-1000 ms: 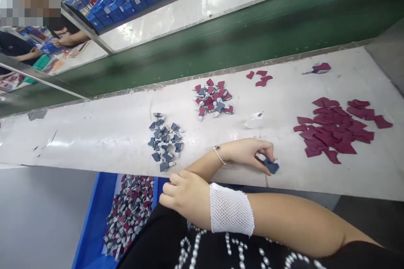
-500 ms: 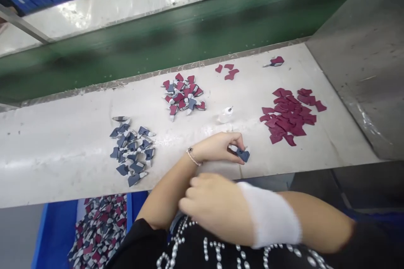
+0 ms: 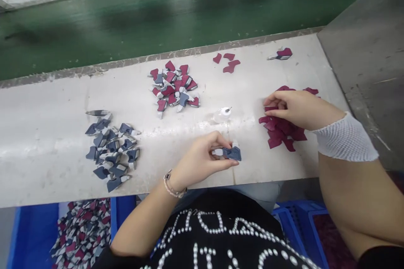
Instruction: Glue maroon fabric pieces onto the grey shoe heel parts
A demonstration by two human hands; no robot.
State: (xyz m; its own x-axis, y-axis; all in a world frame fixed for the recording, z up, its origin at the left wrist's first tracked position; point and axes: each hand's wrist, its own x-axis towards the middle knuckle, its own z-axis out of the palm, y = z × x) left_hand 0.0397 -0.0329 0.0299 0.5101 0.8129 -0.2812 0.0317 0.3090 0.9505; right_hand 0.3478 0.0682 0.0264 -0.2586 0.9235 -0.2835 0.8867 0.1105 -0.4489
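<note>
In the head view my left hand (image 3: 200, 157) pinches a small blue-grey moulded part (image 3: 233, 153) with a whitish stem between thumb and fingers, just above the bench. My right hand (image 3: 301, 107) reaches over a pile of flat maroon pieces (image 3: 280, 128). Its thumb and fingertips close on one maroon piece (image 3: 270, 109) at the pile's left edge; the hand covers part of the heap. Between the hands and farther back lies a small white bottle (image 3: 224, 112) with a thin dark tip.
Blue-grey parts (image 3: 113, 147) lie in a cluster at left, maroon-faced ones (image 3: 175, 86) at back centre. A few maroon pieces (image 3: 231, 66) and one maroon-faced part (image 3: 284, 54) lie farther back. A metal panel (image 3: 372, 63) bounds the right; blue bins (image 3: 31, 235) stand below.
My right hand has moved from in front of my chest out to the maroon pile and grips a piece there. My left hand still holds the blue-grey part. The view has shifted.
</note>
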